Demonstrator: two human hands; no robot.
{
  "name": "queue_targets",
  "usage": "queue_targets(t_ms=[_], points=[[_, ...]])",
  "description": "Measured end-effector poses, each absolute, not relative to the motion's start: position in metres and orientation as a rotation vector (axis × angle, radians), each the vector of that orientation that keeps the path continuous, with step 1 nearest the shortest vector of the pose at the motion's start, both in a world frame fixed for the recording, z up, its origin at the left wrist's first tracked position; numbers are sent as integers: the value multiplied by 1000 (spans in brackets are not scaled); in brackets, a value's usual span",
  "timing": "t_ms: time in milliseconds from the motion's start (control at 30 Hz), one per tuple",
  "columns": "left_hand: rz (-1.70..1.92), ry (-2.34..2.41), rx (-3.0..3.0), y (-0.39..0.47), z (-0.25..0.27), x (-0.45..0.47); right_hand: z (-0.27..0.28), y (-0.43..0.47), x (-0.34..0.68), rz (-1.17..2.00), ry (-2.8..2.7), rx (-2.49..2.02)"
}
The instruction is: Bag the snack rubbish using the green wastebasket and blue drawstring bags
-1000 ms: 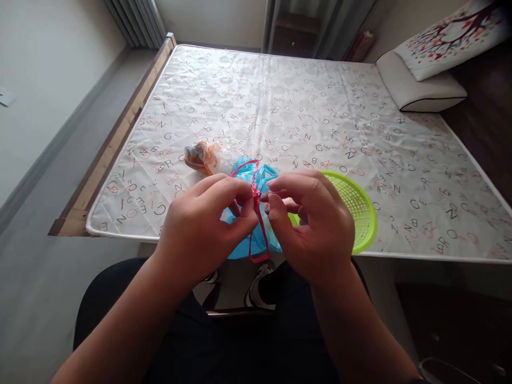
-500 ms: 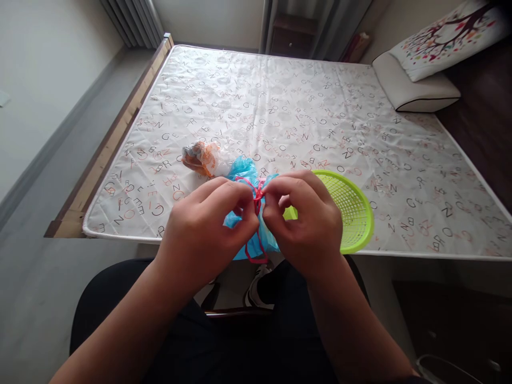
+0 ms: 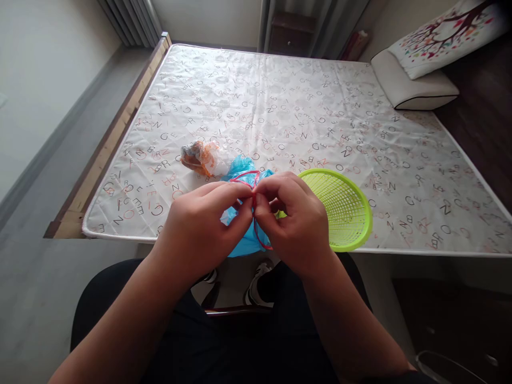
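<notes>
Both hands meet above the near edge of the mattress, fingertips pinched close together. My left hand (image 3: 204,224) is closed on a thin red string (image 3: 245,175). My right hand (image 3: 294,218) pinches the same string right beside it. Loops of the string show above the fingers and hang below them. Behind and beneath the hands lies a crumpled blue plastic bag (image 3: 242,166), partly hidden by them. To the right, a lime-green plastic basket (image 3: 347,210) with a mesh wall sits partly behind my right hand.
Crumpled orange, grey and clear plastic bags (image 3: 204,158) lie left of the blue bag on the letter-printed mattress (image 3: 288,101). A wooden bed rail (image 3: 116,128) runs along the left. A beige cushion (image 3: 414,82) and a tree-print pillow (image 3: 444,40) are at the far right.
My fingertips have come closer together, and my right hand has shifted slightly left. The string's loops have changed shape, with the lower one now mostly behind my right hand.
</notes>
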State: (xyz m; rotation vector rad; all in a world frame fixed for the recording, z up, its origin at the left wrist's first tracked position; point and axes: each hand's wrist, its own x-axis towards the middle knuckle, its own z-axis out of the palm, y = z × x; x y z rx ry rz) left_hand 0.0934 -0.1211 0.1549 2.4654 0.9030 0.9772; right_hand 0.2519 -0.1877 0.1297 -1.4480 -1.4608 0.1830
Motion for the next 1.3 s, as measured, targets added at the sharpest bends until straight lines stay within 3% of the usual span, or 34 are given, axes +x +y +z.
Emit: queue_targets(t_ms=[367, 700, 1033, 1300], points=[[968, 918, 2375, -117, 158, 92, 129, -186, 258, 393, -1369, -1433], [959, 974, 2150, -111, 150, 92, 114, -175, 263, 1265, -1147, -997], [703, 705, 1713, -96, 142, 90, 113, -170, 272, 1293, -761, -912], [914, 836, 1896, -101, 140, 100, 120, -172, 265, 1197, -879, -1032]])
